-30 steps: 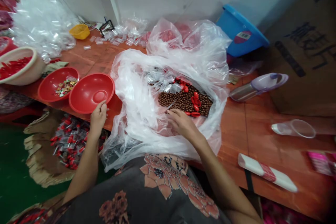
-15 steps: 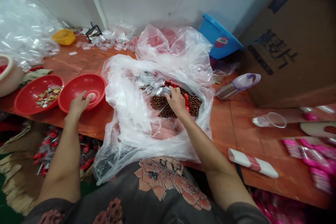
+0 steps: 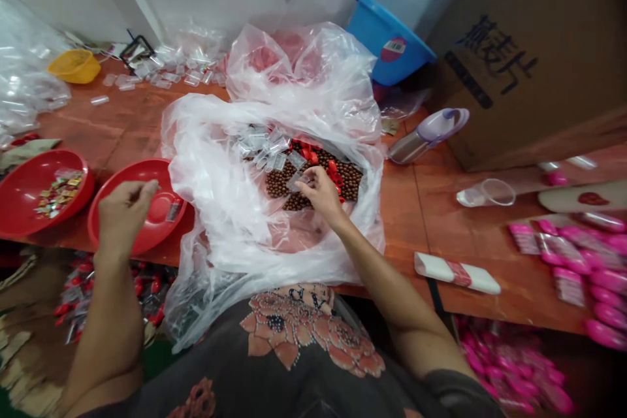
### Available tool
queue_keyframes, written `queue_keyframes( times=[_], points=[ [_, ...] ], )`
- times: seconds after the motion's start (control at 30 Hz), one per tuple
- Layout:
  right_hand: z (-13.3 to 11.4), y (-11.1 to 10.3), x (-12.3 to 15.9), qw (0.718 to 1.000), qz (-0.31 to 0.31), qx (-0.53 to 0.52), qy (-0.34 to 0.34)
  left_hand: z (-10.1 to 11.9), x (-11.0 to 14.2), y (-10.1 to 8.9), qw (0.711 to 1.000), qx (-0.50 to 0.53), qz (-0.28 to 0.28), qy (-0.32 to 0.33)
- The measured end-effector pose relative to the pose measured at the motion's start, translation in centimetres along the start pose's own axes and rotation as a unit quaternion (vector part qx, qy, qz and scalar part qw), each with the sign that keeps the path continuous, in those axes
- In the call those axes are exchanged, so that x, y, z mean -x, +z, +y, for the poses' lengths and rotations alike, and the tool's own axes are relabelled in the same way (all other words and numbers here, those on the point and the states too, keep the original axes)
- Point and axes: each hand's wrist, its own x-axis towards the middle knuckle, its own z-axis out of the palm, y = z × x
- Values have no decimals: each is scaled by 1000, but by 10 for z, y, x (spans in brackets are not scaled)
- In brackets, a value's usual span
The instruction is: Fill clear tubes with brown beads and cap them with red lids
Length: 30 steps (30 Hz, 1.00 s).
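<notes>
My right hand [image 3: 322, 194] is over the plastic bag [image 3: 215, 209], pinching a small clear plastic case [image 3: 294, 181]. Below it lie brown beads [image 3: 350, 176], a heap of clear cases [image 3: 259, 144] and red plastic caps [image 3: 334, 173]. My left hand [image 3: 123, 214] hangs above the left side of a red bowl [image 3: 161, 209], its fingers curled in; what they hold, if anything, is hidden. One small filled case [image 3: 173, 210] lies inside that bowl. Farther left, a second red bowl [image 3: 84, 173] holds small colourful wrapped pieces [image 3: 59, 194].
A blue basin [image 3: 386, 32], a lilac-topped bottle [image 3: 431, 134] and a big cardboard box [image 3: 529, 78] stand at the back right. Pink items [image 3: 578, 248] and a white packet [image 3: 458, 272] lie right. A yellow bowl [image 3: 74, 66] sits back left.
My left hand, earlier with fingers apart inside the red bowl, has drawn left and curled. The filled case now shows there. My right hand has lifted a clear case. The view has shifted right.
</notes>
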Motion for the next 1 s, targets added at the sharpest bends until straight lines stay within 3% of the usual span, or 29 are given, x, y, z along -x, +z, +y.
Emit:
queue_keyframes(
  times=[0.03,0.07,0.13,0.2,0.27,0.37,0.47,0.6,0.7,0.87,1.0],
  points=[
    [-5,4,8,997,-4,-80,17,25,4,6,998,39,12,55],
    [-10,8,15,988,-13,-151,32,51,10,16,992,77,-15,101],
    [-20,16,27,968,-34,-242,48,100,21,47,965,125,-155,170],
    [-25,16,32,961,-44,-268,45,136,31,87,925,152,-277,209],
    [-21,5,30,972,-50,-227,27,152,33,127,895,188,-358,189],
    [0,-29,17,999,-13,-20,-23,149,25,171,876,177,-431,127],
    [21,-57,0,967,63,238,-65,143,14,195,893,61,-435,101],
    [30,-63,-13,918,29,390,-72,157,13,219,904,-11,-423,62],
    [30,-61,-14,912,13,407,-59,172,17,242,908,56,-415,7],
    [42,-75,-5,952,42,298,-44,181,23,278,894,175,-413,-11],
    [53,-86,8,969,44,242,-32,182,29,291,868,260,-421,-28]
  ],
)
